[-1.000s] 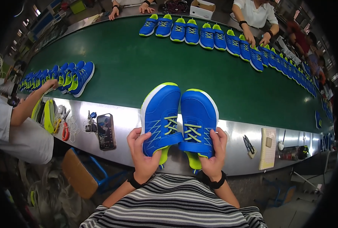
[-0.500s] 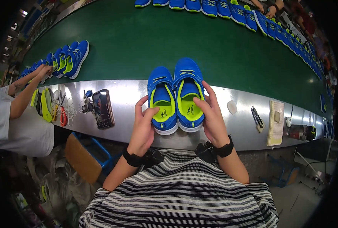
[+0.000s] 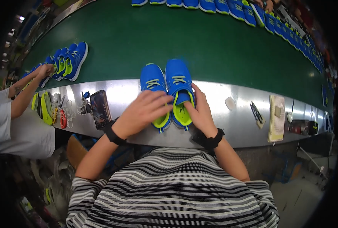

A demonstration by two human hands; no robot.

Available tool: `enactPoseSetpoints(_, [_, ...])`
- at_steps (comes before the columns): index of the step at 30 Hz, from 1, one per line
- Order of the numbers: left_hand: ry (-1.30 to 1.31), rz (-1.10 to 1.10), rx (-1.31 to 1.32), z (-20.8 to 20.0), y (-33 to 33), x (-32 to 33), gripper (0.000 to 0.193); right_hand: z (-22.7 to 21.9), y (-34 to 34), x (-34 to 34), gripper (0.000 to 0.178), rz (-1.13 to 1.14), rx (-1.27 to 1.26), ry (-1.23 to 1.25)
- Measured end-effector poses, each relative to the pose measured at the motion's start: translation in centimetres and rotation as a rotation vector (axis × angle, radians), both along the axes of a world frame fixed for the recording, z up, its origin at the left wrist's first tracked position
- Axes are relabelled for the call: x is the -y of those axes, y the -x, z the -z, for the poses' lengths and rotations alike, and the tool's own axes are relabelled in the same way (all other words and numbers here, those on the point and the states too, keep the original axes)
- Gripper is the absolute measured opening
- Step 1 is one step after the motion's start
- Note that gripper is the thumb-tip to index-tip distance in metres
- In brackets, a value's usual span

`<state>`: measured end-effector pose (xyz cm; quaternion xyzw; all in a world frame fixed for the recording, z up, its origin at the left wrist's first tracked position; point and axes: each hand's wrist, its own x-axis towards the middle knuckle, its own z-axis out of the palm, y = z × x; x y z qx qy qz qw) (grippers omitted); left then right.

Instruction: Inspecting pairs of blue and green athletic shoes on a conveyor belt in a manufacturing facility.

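Observation:
A pair of blue sneakers with lime-green linings stands side by side before me, toes pointing away over the green table. My right hand [image 3: 201,114] grips the right sneaker [image 3: 177,70] by its collar, thumb inside the opening and fingers along the outer side. My left hand [image 3: 142,113] lies across the left sneaker [image 3: 151,73], fingers stretched toward the inner edge of the right one. It covers much of the left shoe's opening; whether its fingertips touch the right shoe I cannot tell.
A metal ledge [image 3: 134,85] borders the green surface [image 3: 115,45]. A phone [image 3: 100,109], tweezers-like snips [image 3: 256,112] and a paper pad [image 3: 276,117] lie on it. Rows of blue sneakers [image 3: 207,5] line the far side. On the left, a co-worker's hand [image 3: 45,70] touches more sneakers.
My left hand has left the left sneaker's side and moved up and right across its opening. The pair now sits slightly more left and tips forward. My right hand keeps its hold.

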<state>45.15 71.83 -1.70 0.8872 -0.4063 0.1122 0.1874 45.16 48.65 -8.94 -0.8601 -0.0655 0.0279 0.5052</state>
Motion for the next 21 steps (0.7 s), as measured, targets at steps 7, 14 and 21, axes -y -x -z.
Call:
enactPoseSetpoints(7, [-0.418, 0.347, 0.278, 0.3, -2.7, 1.4, 0.024, -1.5, 1.9, 2.5, 0.069, -0.018, -0.202, -0.290])
enactPoseSetpoints(14, [-0.344, 0.121, 0.248, -1.4, -5.3, -0.3, 0.022, -2.9, 3.1, 7.6, 0.053, -0.046, 0.037, 0.210])
enactPoseSetpoints(21, [0.033, -0.447, 0.162, -3.1, -15.7, -7.1, 0.024, -2.3, 1.6, 6.2, 0.062, -0.239, 0.113, 0.575])
